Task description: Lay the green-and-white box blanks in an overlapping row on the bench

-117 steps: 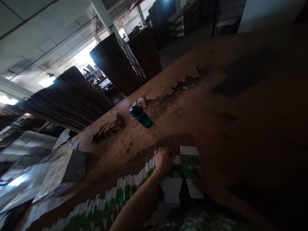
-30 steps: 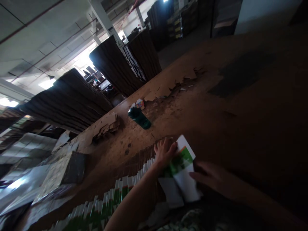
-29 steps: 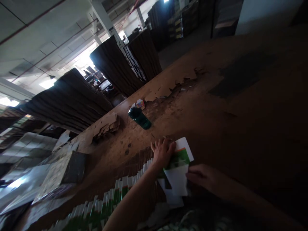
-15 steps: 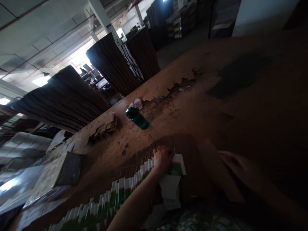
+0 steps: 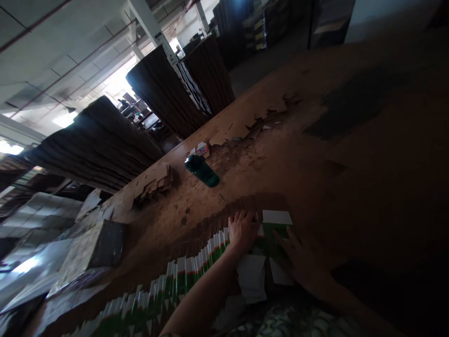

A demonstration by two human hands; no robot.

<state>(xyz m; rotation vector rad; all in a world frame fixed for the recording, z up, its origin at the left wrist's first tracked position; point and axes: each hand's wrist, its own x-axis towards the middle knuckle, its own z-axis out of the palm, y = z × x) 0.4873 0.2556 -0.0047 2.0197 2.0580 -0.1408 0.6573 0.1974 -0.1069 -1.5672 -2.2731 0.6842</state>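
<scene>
Flattened green-and-white cardboard cartons [image 5: 185, 274] lie overlapped in a long slanting row along the near side of the table. My left hand [image 5: 242, 231] rests at the right end of this row, its bent fingers closed over the carton edges. Beside it, a flat carton [image 5: 277, 217] with a white flap and green panel lies at the row's end. My right hand [image 5: 303, 260] is on that carton with its fingers apart; its lower part is dark. White carton flaps [image 5: 251, 278] stick out toward my body below my left hand.
A dark green bottle [image 5: 202, 171] lies on the brown table [image 5: 252, 173], near a small colourful box [image 5: 202, 150]. Cardboard pieces [image 5: 154, 181] are piled at the far edge, with torn scraps to their right. A wrapped block [image 5: 91, 248] sits at left. Tall cardboard stacks [image 5: 94, 145] stand beyond.
My right hand has moved left from the dark right side, where it held a brown flat sheet, onto the row's end. A green-and-white carton now lies there. My left hand stays nearly in place.
</scene>
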